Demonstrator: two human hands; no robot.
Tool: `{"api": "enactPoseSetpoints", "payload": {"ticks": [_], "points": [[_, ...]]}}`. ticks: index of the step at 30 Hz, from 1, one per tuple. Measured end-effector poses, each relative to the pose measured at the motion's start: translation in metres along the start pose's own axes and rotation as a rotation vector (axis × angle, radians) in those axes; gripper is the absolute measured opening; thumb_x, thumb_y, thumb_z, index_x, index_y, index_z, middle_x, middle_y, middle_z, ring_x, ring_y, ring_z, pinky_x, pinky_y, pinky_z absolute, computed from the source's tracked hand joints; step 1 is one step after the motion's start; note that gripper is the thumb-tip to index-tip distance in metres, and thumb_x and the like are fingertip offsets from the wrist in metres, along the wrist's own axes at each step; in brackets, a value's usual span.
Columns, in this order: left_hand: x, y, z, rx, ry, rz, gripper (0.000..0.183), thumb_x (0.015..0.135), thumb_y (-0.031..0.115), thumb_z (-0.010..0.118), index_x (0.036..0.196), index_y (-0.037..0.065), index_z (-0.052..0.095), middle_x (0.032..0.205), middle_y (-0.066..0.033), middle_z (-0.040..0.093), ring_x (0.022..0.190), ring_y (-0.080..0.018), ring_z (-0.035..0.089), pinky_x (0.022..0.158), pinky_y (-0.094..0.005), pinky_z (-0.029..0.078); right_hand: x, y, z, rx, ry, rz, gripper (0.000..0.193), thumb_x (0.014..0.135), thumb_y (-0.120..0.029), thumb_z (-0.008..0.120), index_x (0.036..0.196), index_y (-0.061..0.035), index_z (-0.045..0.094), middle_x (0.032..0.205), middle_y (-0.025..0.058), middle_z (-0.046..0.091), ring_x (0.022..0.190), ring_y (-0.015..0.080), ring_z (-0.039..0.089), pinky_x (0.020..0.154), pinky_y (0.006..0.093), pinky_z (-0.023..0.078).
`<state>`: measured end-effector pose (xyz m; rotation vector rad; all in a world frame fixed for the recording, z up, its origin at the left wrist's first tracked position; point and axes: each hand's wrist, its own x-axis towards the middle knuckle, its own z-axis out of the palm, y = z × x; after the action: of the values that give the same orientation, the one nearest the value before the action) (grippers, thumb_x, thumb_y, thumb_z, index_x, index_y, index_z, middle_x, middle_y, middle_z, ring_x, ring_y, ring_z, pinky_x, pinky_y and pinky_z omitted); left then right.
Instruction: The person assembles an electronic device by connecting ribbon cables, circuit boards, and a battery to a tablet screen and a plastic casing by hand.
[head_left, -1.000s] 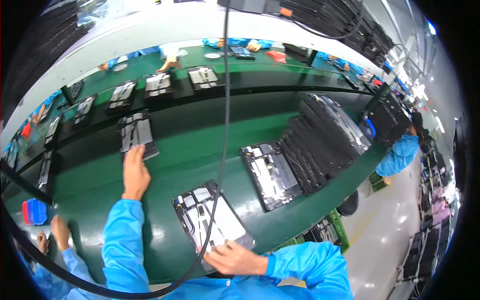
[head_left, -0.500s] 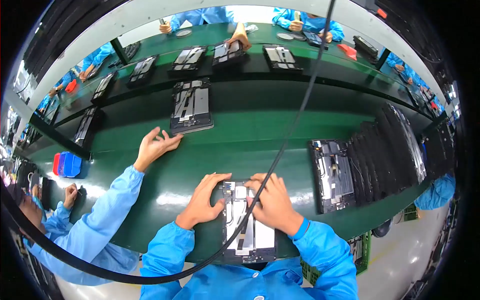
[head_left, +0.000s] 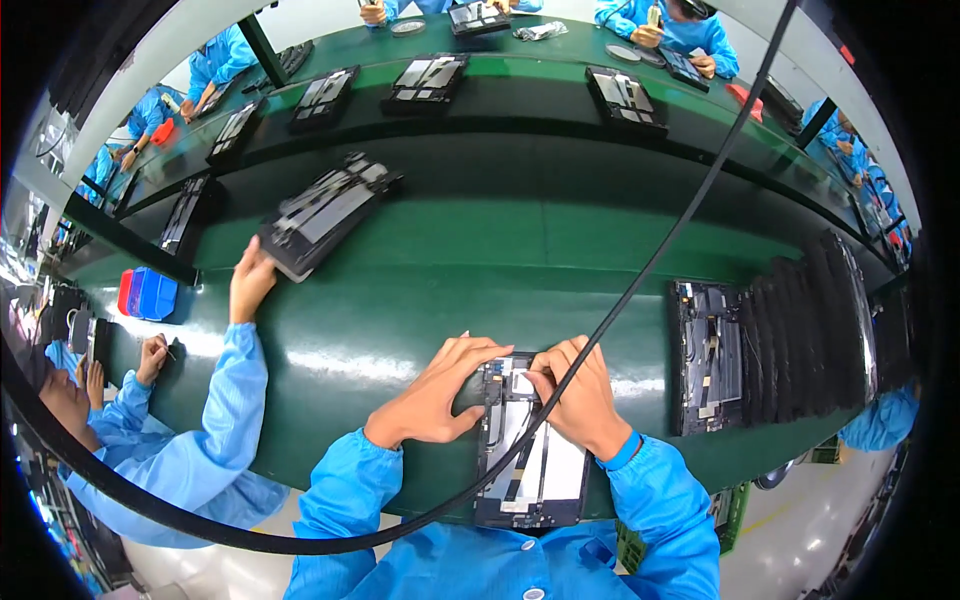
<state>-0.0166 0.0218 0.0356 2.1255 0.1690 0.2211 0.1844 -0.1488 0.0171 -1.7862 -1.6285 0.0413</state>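
An opened tablet [head_left: 560, 463] lies on the green bench right in front of me, its silver battery panels, boards and cables exposed. My left hand [head_left: 432, 398] rests at its upper left corner, fingers stretched along the top edge and thumb apart near the left side. Over the upper right part, my right hand [head_left: 583, 400] is bent with thumb and fingertips pressed together. Whatever is between those fingertips is hidden. A black cable [head_left: 640, 277] crosses the view in front of my right hand and the tablet.
To the right stands a row of black-cased opened tablets [head_left: 712, 360] leaning together. At left, a co-worker's hand [head_left: 252, 280] holds another opened tablet [head_left: 330, 215]. Several more lie along the raised far belt [head_left: 520, 105]. Blue and red bins [head_left: 153, 294] sit at far left.
The co-worker's hand has taken hold of the tablet at left, which is now tilted and shifted left. My right fingers have curled inward into a pinch. The whole view has shifted slightly.
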Motion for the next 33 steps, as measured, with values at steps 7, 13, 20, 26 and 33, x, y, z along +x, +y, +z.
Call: {"api": "enactPoseSetpoints", "payload": {"ticks": [7, 13, 20, 26, 33], "points": [[0.0, -0.001, 0.003, 0.011, 0.006, 0.016, 0.088, 0.077, 0.008, 0.075, 0.161, 0.008, 0.049, 0.153, -0.0215, 0.051, 0.146, -0.0459, 0.046, 0.135, -0.0631, 0.019, 0.0, -0.003, -0.006, 0.045, 0.021, -0.028, 0.016, 0.088, -0.007, 0.081, 0.096, -0.0076, 0.068, 0.088, 0.0072, 0.062, 0.089, 0.0306, 0.055, 0.08, 0.0437, 0.04], [0.001, 0.001, 0.006, 0.024, 0.006, -0.001, 0.089, 0.077, 0.006, 0.074, 0.162, 0.011, 0.05, 0.152, -0.0205, 0.05, 0.145, -0.0458, 0.045, 0.135, -0.0627, 0.019, -0.003, 0.001, -0.006, 0.085, -0.022, -0.03, 0.015, 0.087, -0.009, 0.082, 0.094, -0.0097, 0.069, 0.085, 0.0051, 0.064, 0.086, 0.0285, 0.055, 0.08, 0.043, 0.039], [0.002, 0.001, 0.006, 0.023, 0.023, -0.01, 0.09, 0.075, 0.003, 0.074, 0.162, 0.013, 0.052, 0.149, -0.019, 0.051, 0.143, -0.0447, 0.046, 0.136, -0.0627, 0.018, -0.004, 0.008, -0.01, 0.175, -0.112, -0.009, 0.018, 0.072, -0.014, 0.086, 0.078, -0.0132, 0.069, 0.068, 0.0025, 0.059, 0.076, 0.0254, 0.051, 0.081, 0.0414, 0.038], [0.001, 0.004, 0.011, 0.018, 0.063, -0.021, 0.086, 0.079, 0.0, 0.075, 0.161, 0.011, 0.052, 0.151, -0.0177, 0.053, 0.145, -0.044, 0.045, 0.135, -0.0621, 0.021, -0.005, 0.009, -0.019, 0.28, -0.206, 0.039, 0.018, 0.068, -0.018, 0.087, 0.073, -0.0145, 0.07, 0.067, 0.0001, 0.06, 0.077, 0.0219, 0.05, 0.083, 0.04, 0.033], [-0.027, -0.001, 0.045, 0.065, 0.393, -0.042, 0.071, 0.087, 0.006, 0.076, 0.155, 0.012, 0.057, 0.144, -0.0181, 0.059, 0.134, -0.0451, 0.054, 0.129, -0.06, 0.034, -0.01, 0.01, -0.02, 0.289, -0.145, -0.034, 0.018, 0.066, -0.018, 0.087, 0.074, -0.0152, 0.072, 0.069, -0.0036, 0.065, 0.077, 0.021, 0.049, 0.085, 0.0396, 0.033]]}}
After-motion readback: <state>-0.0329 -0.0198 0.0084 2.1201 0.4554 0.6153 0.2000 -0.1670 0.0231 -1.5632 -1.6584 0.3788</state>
